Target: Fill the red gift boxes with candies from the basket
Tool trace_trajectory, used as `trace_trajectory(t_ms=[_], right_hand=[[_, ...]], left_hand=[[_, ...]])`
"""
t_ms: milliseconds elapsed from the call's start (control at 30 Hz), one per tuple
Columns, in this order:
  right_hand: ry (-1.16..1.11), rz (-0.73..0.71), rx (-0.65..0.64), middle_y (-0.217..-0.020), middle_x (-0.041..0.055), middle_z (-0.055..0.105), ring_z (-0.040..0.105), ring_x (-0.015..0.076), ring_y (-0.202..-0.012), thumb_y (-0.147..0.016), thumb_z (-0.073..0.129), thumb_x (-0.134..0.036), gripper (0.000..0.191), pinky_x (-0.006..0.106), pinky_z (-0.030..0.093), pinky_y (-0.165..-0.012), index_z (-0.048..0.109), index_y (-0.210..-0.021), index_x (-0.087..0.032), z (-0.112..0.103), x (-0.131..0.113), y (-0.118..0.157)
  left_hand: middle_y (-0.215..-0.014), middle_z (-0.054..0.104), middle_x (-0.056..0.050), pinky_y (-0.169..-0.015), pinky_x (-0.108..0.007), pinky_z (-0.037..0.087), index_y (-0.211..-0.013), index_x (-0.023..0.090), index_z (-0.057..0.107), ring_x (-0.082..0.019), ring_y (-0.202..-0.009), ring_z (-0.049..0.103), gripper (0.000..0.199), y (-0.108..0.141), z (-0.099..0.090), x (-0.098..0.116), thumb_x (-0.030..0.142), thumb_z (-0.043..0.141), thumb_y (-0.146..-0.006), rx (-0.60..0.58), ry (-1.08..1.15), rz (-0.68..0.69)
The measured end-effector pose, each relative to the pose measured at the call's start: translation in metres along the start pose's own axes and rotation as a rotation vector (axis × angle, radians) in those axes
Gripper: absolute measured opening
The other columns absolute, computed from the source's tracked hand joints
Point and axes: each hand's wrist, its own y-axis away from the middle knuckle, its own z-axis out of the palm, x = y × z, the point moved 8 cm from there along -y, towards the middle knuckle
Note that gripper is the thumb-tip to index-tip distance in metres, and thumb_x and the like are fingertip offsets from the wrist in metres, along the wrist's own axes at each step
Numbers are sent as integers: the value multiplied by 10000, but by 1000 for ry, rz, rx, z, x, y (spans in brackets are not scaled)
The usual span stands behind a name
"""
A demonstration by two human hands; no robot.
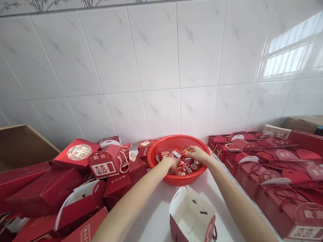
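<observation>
A red plastic basket (179, 181) with mesh sides stands against the wall, holding small wrapped candies (185, 164), mostly red. Both hands reach into it. My left hand (173, 164) is curled down among the candies at the left, its fingertips partly hidden. At the right side, the fingers of my right hand (196, 154) close around a shiny gold-orange wrapped candy. In front of the basket, between my forearms, an open red gift box (193, 215) with a white inside stands on the white table (148, 208); no candy shows in it.
Red gift boxes (108, 161) lie piled at the left, some with rope handles, one open. Rows of closed red boxes (267, 181) fill the right side. A brown cardboard box (25, 144) stands far left. White wall tiles (161, 67) rise behind the basket.
</observation>
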Motion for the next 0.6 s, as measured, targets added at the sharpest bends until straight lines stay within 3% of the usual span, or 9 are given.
trace_trajectory(t_ms=[133,200,267,367,467,533,600], right_hand=[[-137,45,-35,-834,44,721,673,172,-776,-792,691,-238,189,241,487,-652,656,-958,-154,5,4,2],[-214,58,-20,-876,57,726,677,182,-816,-792,698,-260,218,254,496,-691,649,-978,-157,4,6,4],[-247,53,16,-925,66,727,673,191,-858,-793,701,-312,236,265,496,-720,650,-973,-167,1,6,6],[-247,41,80,-982,73,717,658,202,-912,-813,668,-403,269,274,487,-747,655,-946,-169,-5,3,8],[-234,68,114,-1027,85,709,646,217,-950,-868,582,-461,321,294,488,-774,653,-964,-163,-8,2,9],[-239,112,128,-1073,91,709,643,228,-994,-900,526,-483,358,310,494,-812,648,-1015,-167,-9,2,10],[-239,144,155,-1153,97,698,627,235,-1088,-917,495,-488,389,314,484,-888,642,-1085,-170,-11,3,11]], left_hand=[[-983,743,-90,-751,-339,533,-857,209,720,-312,-907,688,317,5,12,8,209,799,-550,-114,-20,134],[-817,734,-34,-686,-289,515,-807,214,715,-256,-797,688,206,6,16,15,199,761,-607,-128,26,190],[-777,727,-13,-655,-267,501,-819,211,720,-228,-758,681,172,5,11,23,193,734,-649,-75,137,268],[-854,749,-17,-713,-261,512,-889,197,725,-211,-815,688,180,3,-18,24,177,690,-714,209,394,335],[-961,760,-38,-835,-296,529,-946,191,727,-224,-922,693,179,2,-44,8,253,665,-790,480,561,273],[-1065,752,-68,-937,-360,517,-996,192,734,-271,-1035,678,249,-2,-49,-1,341,677,-805,499,552,188],[-1321,653,-109,-1076,-439,434,-1134,210,715,-336,-1267,564,399,-8,-48,-3,417,697,-793,435,476,135]])
